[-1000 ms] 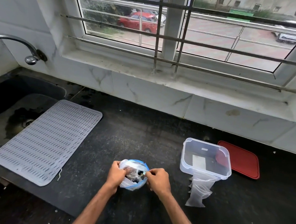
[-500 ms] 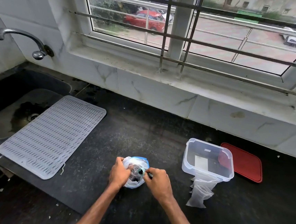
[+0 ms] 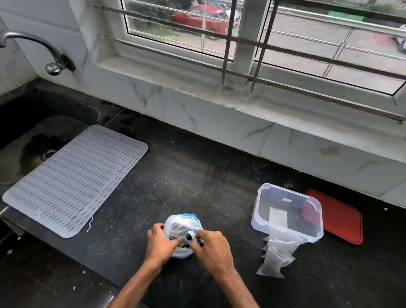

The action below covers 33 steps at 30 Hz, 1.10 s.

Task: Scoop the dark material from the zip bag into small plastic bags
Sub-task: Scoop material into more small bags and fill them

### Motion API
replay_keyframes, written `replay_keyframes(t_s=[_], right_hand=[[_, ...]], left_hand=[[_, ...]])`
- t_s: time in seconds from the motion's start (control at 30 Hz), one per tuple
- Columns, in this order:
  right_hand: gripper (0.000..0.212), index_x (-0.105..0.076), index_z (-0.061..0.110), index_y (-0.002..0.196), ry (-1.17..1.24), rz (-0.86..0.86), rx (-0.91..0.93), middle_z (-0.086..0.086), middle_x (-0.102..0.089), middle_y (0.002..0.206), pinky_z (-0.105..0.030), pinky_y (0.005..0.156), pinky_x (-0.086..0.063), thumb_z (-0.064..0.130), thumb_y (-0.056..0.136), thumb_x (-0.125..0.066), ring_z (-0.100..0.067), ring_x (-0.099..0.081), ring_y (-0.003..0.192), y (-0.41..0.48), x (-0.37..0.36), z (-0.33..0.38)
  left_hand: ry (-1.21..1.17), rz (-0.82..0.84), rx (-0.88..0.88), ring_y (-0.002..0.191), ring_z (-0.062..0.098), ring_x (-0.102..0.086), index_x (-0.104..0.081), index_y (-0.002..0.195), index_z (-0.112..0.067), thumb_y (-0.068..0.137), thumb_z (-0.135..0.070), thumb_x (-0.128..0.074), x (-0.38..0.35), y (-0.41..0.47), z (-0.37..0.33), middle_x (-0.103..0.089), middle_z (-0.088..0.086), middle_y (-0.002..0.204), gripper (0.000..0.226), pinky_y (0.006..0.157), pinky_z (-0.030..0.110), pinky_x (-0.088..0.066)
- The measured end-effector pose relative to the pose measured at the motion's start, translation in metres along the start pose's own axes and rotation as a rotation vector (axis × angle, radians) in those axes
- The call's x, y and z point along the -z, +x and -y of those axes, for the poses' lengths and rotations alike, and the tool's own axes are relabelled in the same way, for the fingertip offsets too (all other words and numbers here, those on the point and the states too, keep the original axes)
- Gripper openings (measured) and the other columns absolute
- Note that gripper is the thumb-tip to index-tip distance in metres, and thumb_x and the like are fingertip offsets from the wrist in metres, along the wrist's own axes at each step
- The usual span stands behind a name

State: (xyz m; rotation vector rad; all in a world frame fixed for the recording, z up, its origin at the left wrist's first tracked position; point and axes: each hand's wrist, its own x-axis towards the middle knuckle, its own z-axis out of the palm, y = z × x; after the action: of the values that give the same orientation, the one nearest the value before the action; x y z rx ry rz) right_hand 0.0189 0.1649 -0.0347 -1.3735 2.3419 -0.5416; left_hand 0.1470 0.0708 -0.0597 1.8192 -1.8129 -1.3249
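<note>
Fingertips of the right hand (image 3: 215, 249) pinch a small teal scoop (image 3: 190, 236) at the mouth of the zip bag (image 3: 185, 223), bowl facing up, handle pointing right into the grip. The left hand (image 3: 161, 243) grips the bag's left rim. The bag stands upright on the black countertop (image 3: 194, 178), mouth upward. Small plastic bags (image 3: 276, 256) lie to its right, against a clear container (image 3: 260, 214).

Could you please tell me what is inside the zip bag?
In the zip bag, dark material and a teal scoop show. The left hand and right hand cover its sides, so the amount cannot be seen.
</note>
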Motion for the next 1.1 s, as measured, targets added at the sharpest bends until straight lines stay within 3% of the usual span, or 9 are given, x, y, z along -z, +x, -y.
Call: replay_keyframes(t_s=[0.13,0.27,0.4,0.6,0.7,0.83,0.93,1.0,1.1], right_hand=[[0.027,-0.063,0.012,0.086,-0.102,0.069,0.021,-0.011,-0.069,0.086,-0.040,0.068,-0.050,0.034,0.088,-0.048,-0.031,-0.065,0.077,-0.006,-0.002,0.000],[0.027,-0.062,0.009,0.095,-0.180,0.114,0.036,-0.015,-0.068,0.097,-0.042,0.072,-0.047,0.028,0.092,-0.043,-0.037,-0.064,0.086,-0.009,-0.005,0.002],[0.026,-0.064,0.009,0.090,-0.051,0.100,-0.053,-0.015,-0.068,0.092,-0.041,0.072,-0.049,0.027,0.087,-0.046,-0.035,-0.064,0.084,-0.014,-0.009,0.003],[0.025,-0.068,0.011,0.082,0.164,0.042,-0.172,-0.007,-0.070,0.079,-0.037,0.070,-0.053,0.030,0.080,-0.053,-0.025,-0.065,0.076,-0.019,-0.016,0.004],[0.023,-0.072,0.014,0.080,0.242,0.014,-0.214,-0.006,-0.071,0.077,-0.030,0.066,-0.049,0.030,0.080,-0.056,-0.020,-0.065,0.070,-0.022,-0.016,0.005],[0.020,-0.074,0.013,0.074,0.387,0.011,-0.285,0.001,-0.066,0.060,-0.024,0.058,-0.048,0.025,0.079,-0.059,-0.009,-0.058,0.055,-0.023,-0.016,0.007],[0.020,-0.076,0.016,0.076,0.446,0.030,-0.304,0.001,-0.069,0.060,-0.030,0.063,-0.056,0.027,0.079,-0.060,-0.008,-0.065,0.057,-0.023,-0.018,0.004],[0.018,-0.076,0.016,0.075,0.496,0.040,-0.338,0.001,-0.067,0.054,-0.031,0.059,-0.056,0.025,0.080,-0.061,-0.007,-0.062,0.050,-0.024,-0.016,0.004],[0.017,-0.075,0.015,0.070,0.616,0.037,-0.411,-0.003,-0.065,0.051,-0.030,0.046,-0.053,0.020,0.080,-0.062,-0.008,-0.056,0.041,-0.026,-0.014,0.001]], left_hand=[[-0.105,-0.046,-0.010,0.098,0.021,-0.061,-0.054,0.108,-0.015,0.070,-0.002,-0.079,-0.004,-0.001,0.006,-0.060,0.009,0.113,0.047,0.082,0.035,-0.054],[-0.493,-0.010,0.098,0.086,0.020,-0.064,-0.058,0.113,-0.003,0.079,0.017,-0.067,0.001,-0.002,0.009,-0.067,0.018,0.108,0.040,0.068,0.025,-0.054],[-0.666,0.083,0.084,0.086,0.020,-0.066,-0.056,0.119,0.004,0.080,0.010,-0.070,0.011,-0.005,0.010,-0.068,0.018,0.104,0.042,0.066,0.020,-0.057],[-0.126,0.007,0.073,0.095,0.017,-0.062,-0.057,0.104,-0.012,0.072,-0.028,-0.084,0.002,-0.020,0.021,-0.063,0.004,0.104,0.045,0.081,0.034,-0.053],[-0.234,0.112,0.106,0.091,0.023,-0.071,-0.063,0.108,-0.009,0.078,-0.013,-0.076,-0.003,-0.026,0.021,-0.072,0.011,0.104,0.033,0.079,0.044,-0.060],[-0.310,0.197,0.038,0.087,0.019,-0.072,-0.065,0.107,-0.012,0.086,-0.005,-0.070,-0.002,-0.038,0.011,-0.075,0.007,0.098,0.022,0.066,0.031,-0.058],[-0.291,0.260,0.015,0.073,0.014,-0.068,-0.068,0.098,-0.013,0.089,-0.021,-0.070,0.005,-0.039,0.004,-0.076,0.003,0.087,0.013,0.055,0.025,-0.048],[-0.293,0.185,0.007,0.064,0.014,-0.063,-0.069,0.087,-0.011,0.085,-0.042,-0.071,0.011,-0.035,0.003,-0.074,0.000,0.072,0.031,0.054,0.028,-0.046],[-0.145,0.032,-0.073,0.075,0.015,-0.070,-0.065,0.087,-0.022,0.075,-0.058,-0.064,0.016,-0.025,0.009,-0.075,-0.005,0.077,0.038,0.073,0.041,-0.057]])
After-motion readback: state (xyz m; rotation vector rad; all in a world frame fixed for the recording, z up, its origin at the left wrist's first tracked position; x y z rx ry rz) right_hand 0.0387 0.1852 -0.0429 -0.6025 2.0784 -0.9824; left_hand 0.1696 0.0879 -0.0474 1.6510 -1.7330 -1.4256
